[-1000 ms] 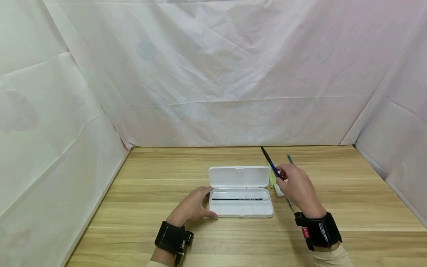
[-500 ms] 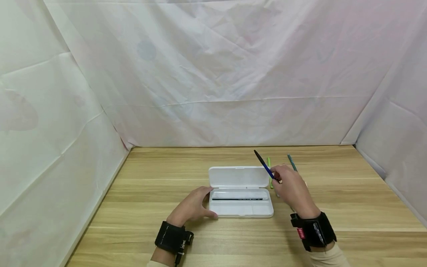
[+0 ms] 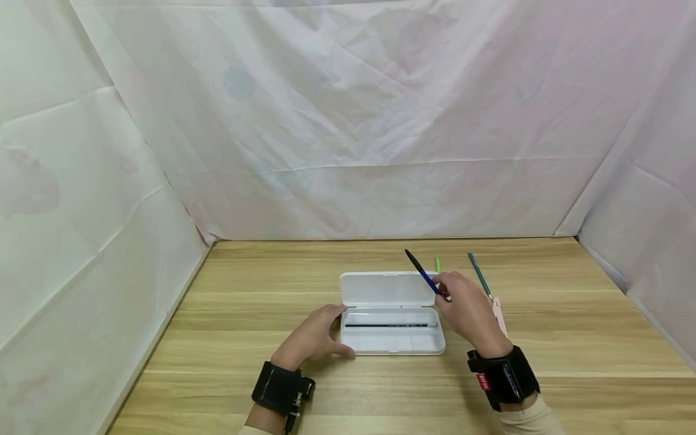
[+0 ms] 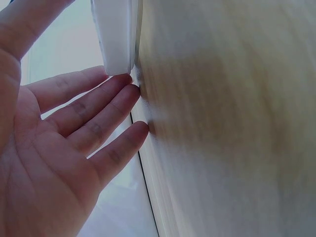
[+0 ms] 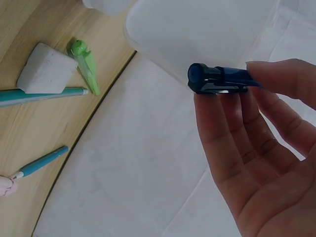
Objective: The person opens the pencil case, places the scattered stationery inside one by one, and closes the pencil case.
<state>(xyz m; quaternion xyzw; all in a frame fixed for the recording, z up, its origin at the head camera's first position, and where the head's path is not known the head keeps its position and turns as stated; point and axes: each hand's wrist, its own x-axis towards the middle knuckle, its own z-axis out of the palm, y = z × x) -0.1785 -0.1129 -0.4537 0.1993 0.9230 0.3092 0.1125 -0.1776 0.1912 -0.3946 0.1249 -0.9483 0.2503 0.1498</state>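
A white plastic pencil case (image 3: pixel 375 342) lies on the wooden table with its lid (image 3: pixel 387 289) tipped back. In its tray is a dark pencil (image 3: pixel 388 325), parallel to the hinge. My left hand (image 3: pixel 311 337) rests at the case's left end, thumb by the front corner; in the left wrist view its fairly straight fingertips (image 4: pixel 129 91) touch the case end. Between thumb and fingers my right hand (image 3: pixel 464 307) pinches a blue pen (image 3: pixel 421 271) over the right end of the lid. The pen's dark end points up and left; its clip end (image 5: pixel 217 79) shows in the right wrist view.
Right of the case lie a light green pen-like item (image 5: pixel 85 64), a white eraser (image 5: pixel 47 69) and a teal stick (image 5: pixel 44 96). Farther right, a slim teal pen or pencil (image 3: pixel 478 273) lies by a pink object (image 3: pixel 498 315). White cloth (image 3: pixel 348 199) hangs behind and at both sides.
My right hand has moved left with the blue pen, from beside the case to over the lid's right end. The pink object has come into sight. My left hand stays put.
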